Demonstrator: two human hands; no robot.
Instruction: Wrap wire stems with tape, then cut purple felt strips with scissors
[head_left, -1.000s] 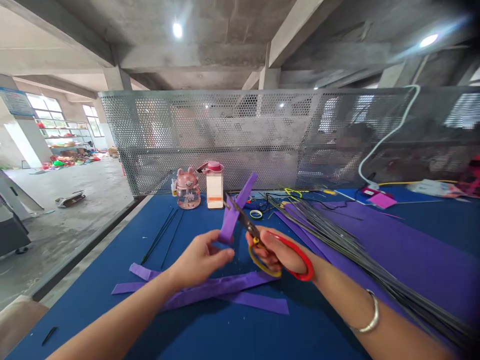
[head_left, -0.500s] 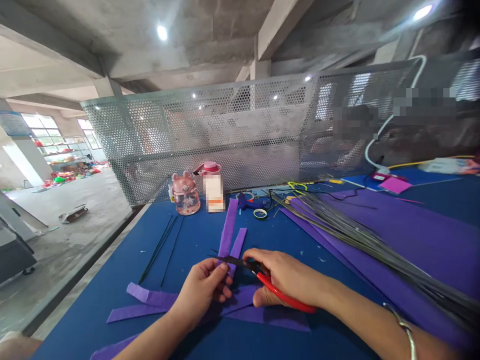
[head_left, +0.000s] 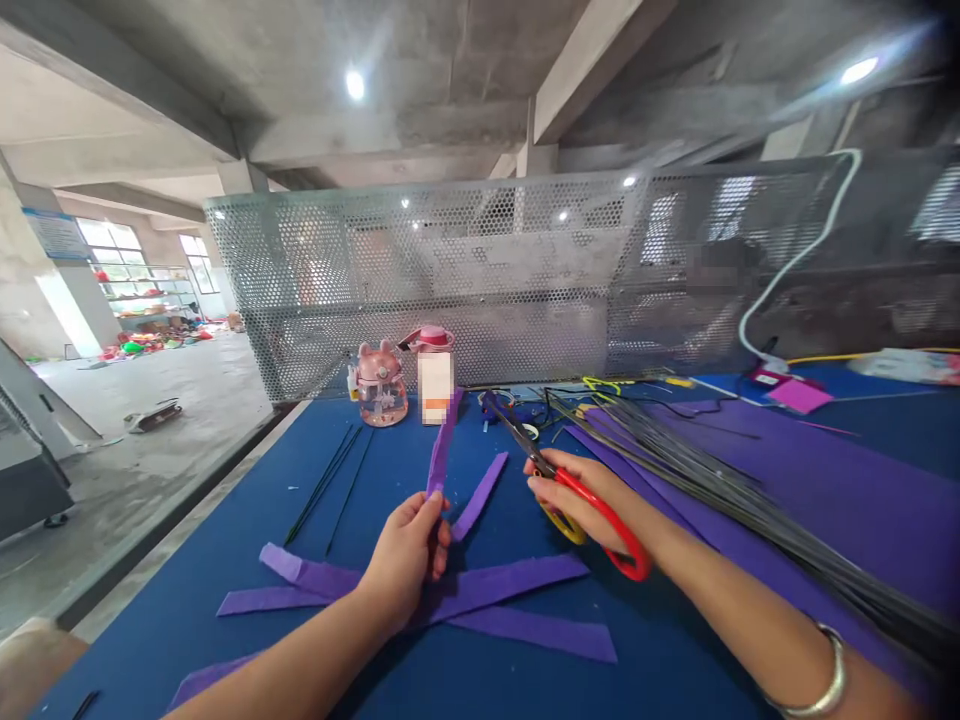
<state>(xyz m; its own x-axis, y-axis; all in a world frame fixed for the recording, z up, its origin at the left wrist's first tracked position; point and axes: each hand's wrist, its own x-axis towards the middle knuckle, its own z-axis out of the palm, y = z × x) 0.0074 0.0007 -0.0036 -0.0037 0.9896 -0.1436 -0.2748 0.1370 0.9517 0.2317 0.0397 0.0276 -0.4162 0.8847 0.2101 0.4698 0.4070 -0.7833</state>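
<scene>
Loose purple strips (head_left: 517, 582) look cut; left hand (head_left: 409, 550) pinches upright strip (head_left: 442, 450), right hand (head_left: 581, 492) wraps scissors (head_left: 602, 512); amount left unclear.

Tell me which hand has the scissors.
The right hand: its fingers hold the scissors, and a silver bangle circles that arm. The left hand pinches a purple strip instead.

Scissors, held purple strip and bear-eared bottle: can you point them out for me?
Scissors (head_left: 581, 489): head view, on the red handle.
Held purple strip (head_left: 442, 448): head view, mid-length.
Bear-eared bottle (head_left: 382, 396): head view, clear body.
</scene>
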